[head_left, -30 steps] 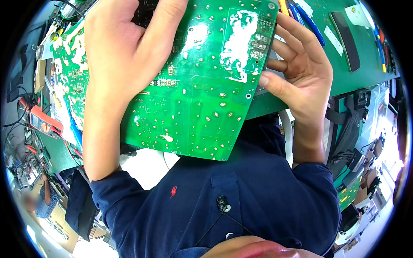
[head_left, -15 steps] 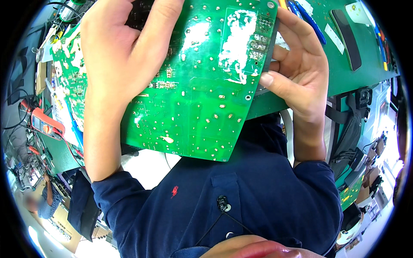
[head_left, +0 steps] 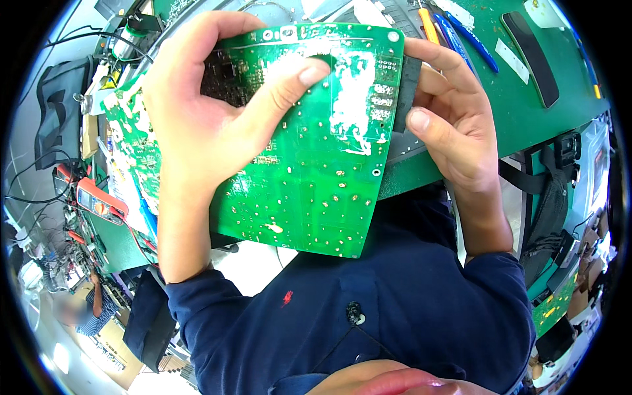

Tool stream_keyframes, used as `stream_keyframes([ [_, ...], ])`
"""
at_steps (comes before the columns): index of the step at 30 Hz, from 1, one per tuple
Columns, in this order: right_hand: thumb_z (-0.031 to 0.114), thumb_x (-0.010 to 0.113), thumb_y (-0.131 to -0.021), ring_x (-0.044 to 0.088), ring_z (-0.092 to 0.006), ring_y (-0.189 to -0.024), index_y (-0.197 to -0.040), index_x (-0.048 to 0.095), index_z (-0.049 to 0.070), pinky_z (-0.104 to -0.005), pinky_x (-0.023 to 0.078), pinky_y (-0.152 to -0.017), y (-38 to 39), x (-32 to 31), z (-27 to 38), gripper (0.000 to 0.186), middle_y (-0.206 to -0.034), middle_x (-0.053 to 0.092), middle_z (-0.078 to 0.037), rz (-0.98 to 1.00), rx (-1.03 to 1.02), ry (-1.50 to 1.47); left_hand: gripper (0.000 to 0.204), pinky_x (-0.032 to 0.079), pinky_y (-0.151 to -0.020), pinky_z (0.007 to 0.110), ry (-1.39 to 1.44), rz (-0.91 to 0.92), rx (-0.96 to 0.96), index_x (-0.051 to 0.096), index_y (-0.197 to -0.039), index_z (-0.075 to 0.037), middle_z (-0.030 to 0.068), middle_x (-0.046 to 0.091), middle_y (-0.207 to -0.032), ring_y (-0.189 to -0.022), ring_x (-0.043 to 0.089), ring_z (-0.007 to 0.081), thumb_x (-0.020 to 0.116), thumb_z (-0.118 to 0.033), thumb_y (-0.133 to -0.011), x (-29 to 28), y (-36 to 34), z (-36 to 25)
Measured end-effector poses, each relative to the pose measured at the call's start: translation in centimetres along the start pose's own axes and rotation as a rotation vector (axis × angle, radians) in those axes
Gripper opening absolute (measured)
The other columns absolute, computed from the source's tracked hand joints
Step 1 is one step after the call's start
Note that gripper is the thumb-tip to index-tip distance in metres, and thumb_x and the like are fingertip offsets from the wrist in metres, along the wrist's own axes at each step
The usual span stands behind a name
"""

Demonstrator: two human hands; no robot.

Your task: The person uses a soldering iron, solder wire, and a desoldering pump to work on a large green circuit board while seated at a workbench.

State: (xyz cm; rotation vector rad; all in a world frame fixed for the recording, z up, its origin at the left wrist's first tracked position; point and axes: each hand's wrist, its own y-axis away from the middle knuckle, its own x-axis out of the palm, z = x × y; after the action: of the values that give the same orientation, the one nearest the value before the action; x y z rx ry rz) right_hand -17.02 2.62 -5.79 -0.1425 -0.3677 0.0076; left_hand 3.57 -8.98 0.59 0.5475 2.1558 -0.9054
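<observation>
A large green circuit board (head_left: 296,210) is held up in front of my chest, tilted, with its solder side facing me. Shiny white patches and many solder joints show on it. My left hand (head_left: 204,112) grips its left part, the thumb lying across the face and the fingers reaching over the far edge. At the right edge, my right hand (head_left: 454,112) has its fingers curled beside and partly behind the board, with the thumb close to the edge. A dark grey part shows between that edge and the fingers; what it belongs to is unclear.
Beyond the board lie an orange-handled tool (head_left: 428,26), blue-handled pliers (head_left: 471,39) and a black phone (head_left: 530,59) on the green mat. Another circuit board (head_left: 135,125) and a red multimeter (head_left: 100,201) are at left. A person (head_left: 92,313) is farther off.
The board has come lower in view, so its far edge now shows. My left thumb has moved further onto the board's face. My right thumb has shifted slightly away from the edge.
</observation>
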Motion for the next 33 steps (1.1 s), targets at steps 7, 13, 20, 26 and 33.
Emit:
stream_keyframes([
  [7,0.014,0.059,-0.085,0.053,-0.0251,-0.115,-0.136,0.035,-0.004,-0.0352,0.042,-0.097,-0.23,-0.06,0.43,0.059,-0.121,0.055,-0.021,0.0,0.015,0.009,0.033,0.043,-0.065,0.018,-0.015,-0.009,0.002,0.061,-0.093,0.001,-0.0002,0.06,-0.079,-0.072,0.054,0.0056,0.08,-0.012,-0.07,0.25,-0.18,-0.14],
  [13,0.012,0.06,-0.083,0.052,-0.0277,-0.115,-0.134,0.037,-0.004,-0.0388,0.042,-0.098,-0.49,-0.12,-0.33,0.059,-0.13,0.046,-0.023,-0.033,-0.069,-0.004,0.033,0.044,-0.065,0.019,-0.029,-0.002,-0.008,0.061,-0.092,0.001,0.0004,0.061,-0.079,-0.072,0.055,0.0065,0.081,-0.012,-0.069,0.39,-0.12,0.1],
  [20,0.01,0.059,-0.08,0.052,-0.0282,-0.116,-0.134,0.038,-0.005,-0.0386,0.041,-0.099,-0.33,0.21,0.16,0.06,-0.128,0.049,-0.023,-0.05,-0.027,0.049,0.033,0.044,-0.067,0.02,-0.05,0.008,0.016,0.061,-0.093,0.001,0.0013,0.061,-0.081,-0.074,0.055,0.007,0.08,-0.012,-0.069,0.26,-0.17,0.12],
  [26,0.011,0.061,-0.079,0.052,-0.0282,-0.116,-0.133,0.039,-0.006,-0.0384,0.041,-0.1,-0.41,0.17,-0.01,0.06,-0.126,0.05,-0.022,-0.057,-0.057,0.035,0.033,0.044,-0.067,0.019,-0.053,0.009,-0.016,0.061,-0.093,0.001,0.001,0.061,-0.081,-0.074,0.055,0.0069,0.08,-0.012,-0.069,0.25,-0.1,-0.01],
  [33,0.014,0.061,-0.08,0.052,-0.0277,-0.116,-0.132,0.039,-0.006,-0.0378,0.041,-0.099,-0.4,0.12,0.04,0.06,-0.127,0.05,-0.022,-0.088,-0.041,0.045,0.034,0.044,-0.066,0.019,-0.065,0.013,0.006,0.061,-0.093,0.001,0.0009,0.061,-0.081,-0.073,0.055,0.0066,0.081,-0.012,-0.069,0.3,-0.15,-0.01],
])
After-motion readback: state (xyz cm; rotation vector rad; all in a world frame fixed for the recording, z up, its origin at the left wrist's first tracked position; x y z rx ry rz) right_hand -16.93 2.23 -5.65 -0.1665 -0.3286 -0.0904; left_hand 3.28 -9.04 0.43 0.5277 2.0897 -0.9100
